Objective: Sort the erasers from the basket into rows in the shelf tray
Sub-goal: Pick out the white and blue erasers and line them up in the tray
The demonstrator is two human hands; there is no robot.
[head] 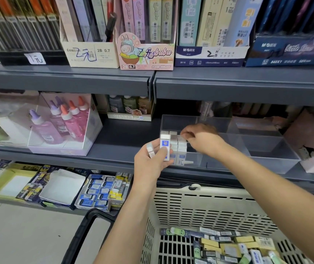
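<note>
Close to you, the basket [209,210] holds many mixed erasers [228,246], lying loose on its bottom. Above it, your left hand [150,162] grips two white erasers [164,147]: one stands upright under your thumb, the other sits between the fingers beside it. Further on, your right hand [199,139] is over the left corner of the clear shelf tray [266,149], its fingers curled down onto the rows of erasers [179,147] standing there. I cannot tell whether it pinches one or only presses them. I judge you are seating one piece into a row. Push it flat against its neighbour, same face forward, so the row does not lean. Then take the next from your left hand, one at a time.
</note>
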